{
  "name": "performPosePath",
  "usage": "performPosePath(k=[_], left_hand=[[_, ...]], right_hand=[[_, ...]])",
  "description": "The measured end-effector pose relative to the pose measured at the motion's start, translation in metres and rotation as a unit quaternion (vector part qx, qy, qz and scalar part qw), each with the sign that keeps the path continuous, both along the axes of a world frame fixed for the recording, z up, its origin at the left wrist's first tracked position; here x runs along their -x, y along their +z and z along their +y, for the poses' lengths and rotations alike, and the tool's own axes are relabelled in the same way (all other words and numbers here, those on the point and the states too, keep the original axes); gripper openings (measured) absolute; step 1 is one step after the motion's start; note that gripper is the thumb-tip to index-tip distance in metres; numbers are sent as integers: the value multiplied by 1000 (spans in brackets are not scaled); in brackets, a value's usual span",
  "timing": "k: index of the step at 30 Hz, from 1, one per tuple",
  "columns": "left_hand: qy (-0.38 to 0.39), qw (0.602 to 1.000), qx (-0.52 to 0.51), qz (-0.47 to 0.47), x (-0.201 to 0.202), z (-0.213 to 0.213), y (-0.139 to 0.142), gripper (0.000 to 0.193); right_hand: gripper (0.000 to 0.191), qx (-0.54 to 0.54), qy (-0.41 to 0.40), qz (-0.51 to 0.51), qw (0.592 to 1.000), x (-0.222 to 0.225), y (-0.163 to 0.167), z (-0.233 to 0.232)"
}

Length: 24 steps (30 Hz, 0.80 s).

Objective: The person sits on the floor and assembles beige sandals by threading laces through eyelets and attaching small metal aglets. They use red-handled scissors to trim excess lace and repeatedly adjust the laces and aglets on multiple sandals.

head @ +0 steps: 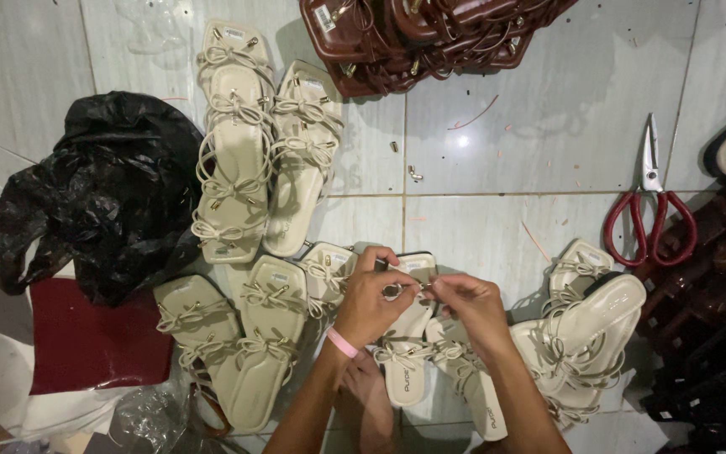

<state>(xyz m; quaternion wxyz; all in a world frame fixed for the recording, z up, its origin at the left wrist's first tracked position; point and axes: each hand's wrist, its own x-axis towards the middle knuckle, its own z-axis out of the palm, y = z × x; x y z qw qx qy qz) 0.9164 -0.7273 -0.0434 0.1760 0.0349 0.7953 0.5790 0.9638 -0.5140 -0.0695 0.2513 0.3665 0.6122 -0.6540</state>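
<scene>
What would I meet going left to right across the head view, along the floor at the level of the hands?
Crumpled black plastic bag → pairs of cream strappy flat sandals → left hand → right hand, both at a small metal piece → heap of cream strappy sandals → red-handled scissors.

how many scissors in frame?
1. The red-handled scissors lie on the tiled floor at right, above the cream sandals. More could be hidden under the black plastic bag or the sandal piles.
</scene>
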Motion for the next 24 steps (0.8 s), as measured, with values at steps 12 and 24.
performPosePath(k=[12, 24], left_hand=[[3, 1000, 2, -5, 1, 1, 3, 13], [13, 1000, -2, -9, -2, 3, 2, 12]], right_hand=[[20, -25, 40, 53, 997, 1, -4, -6], [17, -69, 94, 55, 992, 7, 4, -8]])
